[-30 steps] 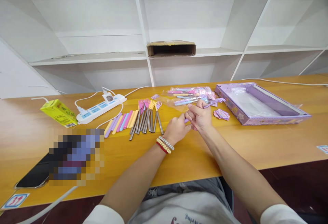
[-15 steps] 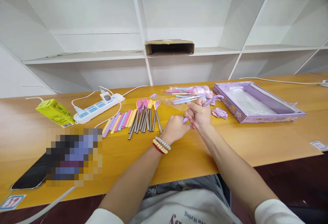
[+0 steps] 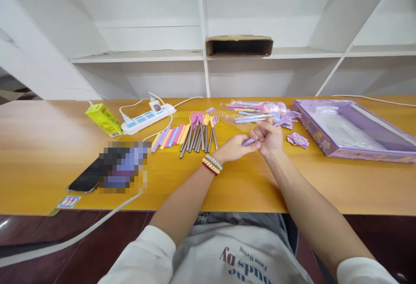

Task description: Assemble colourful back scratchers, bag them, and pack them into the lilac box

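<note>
Both hands are together over the wooden table, around one purple piece. My left hand (image 3: 236,146), with bracelets at the wrist, pinches its lower end (image 3: 248,142). The fingers of my right hand (image 3: 270,137) are curled around its middle, and a purple fork-like head (image 3: 288,118) sticks out beyond them. Left of the hands lie metal rods with pink, yellow and purple claw-shaped heads (image 3: 199,132). Beside these is a row of coloured sticks (image 3: 171,136). Behind the hands rest clear plastic bags (image 3: 253,111) of similar parts.
On the right are a purple open box (image 3: 338,150) and crumpled purple paper (image 3: 298,140). Left are a power strip (image 3: 146,119), a yellow drink carton (image 3: 104,119) and a black phone (image 3: 86,178). A cardboard box (image 3: 239,46) sits on the shelf behind.
The view has shifted, so most things appear further right. My right hand has turned and its fingers are looser, with the purple fork-like head now plainly visible past them.
</note>
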The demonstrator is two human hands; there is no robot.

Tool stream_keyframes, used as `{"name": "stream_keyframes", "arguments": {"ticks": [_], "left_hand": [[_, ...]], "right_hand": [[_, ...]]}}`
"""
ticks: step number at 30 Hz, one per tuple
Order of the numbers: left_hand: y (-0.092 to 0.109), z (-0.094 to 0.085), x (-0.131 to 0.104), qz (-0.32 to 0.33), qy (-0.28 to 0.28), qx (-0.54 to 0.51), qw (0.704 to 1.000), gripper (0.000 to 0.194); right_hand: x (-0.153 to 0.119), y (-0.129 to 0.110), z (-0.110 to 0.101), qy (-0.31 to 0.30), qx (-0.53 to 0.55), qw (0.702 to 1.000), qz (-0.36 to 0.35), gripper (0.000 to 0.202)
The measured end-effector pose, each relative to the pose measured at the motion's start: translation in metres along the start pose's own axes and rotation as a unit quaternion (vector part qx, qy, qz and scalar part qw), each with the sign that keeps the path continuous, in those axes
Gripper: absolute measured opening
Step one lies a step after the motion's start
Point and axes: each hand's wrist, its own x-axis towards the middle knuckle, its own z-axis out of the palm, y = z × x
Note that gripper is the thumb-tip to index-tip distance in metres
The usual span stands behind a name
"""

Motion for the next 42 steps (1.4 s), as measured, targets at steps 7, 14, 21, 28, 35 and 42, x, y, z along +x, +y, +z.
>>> {"name": "stream_keyframes", "arguments": {"ticks": [7, 14, 21, 28, 35, 42], "left_hand": [[-0.006, -0.003, 0.003, -0.036, 0.116, 0.175, 0.977, 0.035], [-0.01, 0.006, 0.002, -0.041, 0.113, 0.21, 0.97, 0.033], [-0.01, 0.007, 0.001, 0.029, -0.026, 0.139, 0.989, 0.041], [-0.007, 0.013, 0.002, -0.018, 0.059, 0.283, 0.957, 0.048], [-0.002, 0.015, 0.006, -0.038, 0.081, 0.297, 0.951, 0.046], [-0.002, 0.003, 0.008, 0.028, -0.034, 0.083, 0.996, 0.042]], "right_hand": [[0.005, 0.01, -0.003, -0.001, 0.013, 0.996, 0.085, 0.019], [0.007, 0.02, -0.006, 0.036, -0.016, 0.997, 0.063, 0.051], [0.012, 0.014, -0.014, 0.08, -0.026, 0.993, 0.081, 0.054], [0.008, 0.013, -0.006, 0.06, -0.052, 0.997, -0.006, 0.059], [0.004, 0.007, 0.0, 0.089, -0.068, 0.993, -0.039, 0.059], [-0.004, -0.002, 0.016, 0.111, -0.053, 0.992, -0.033, 0.058]]}}
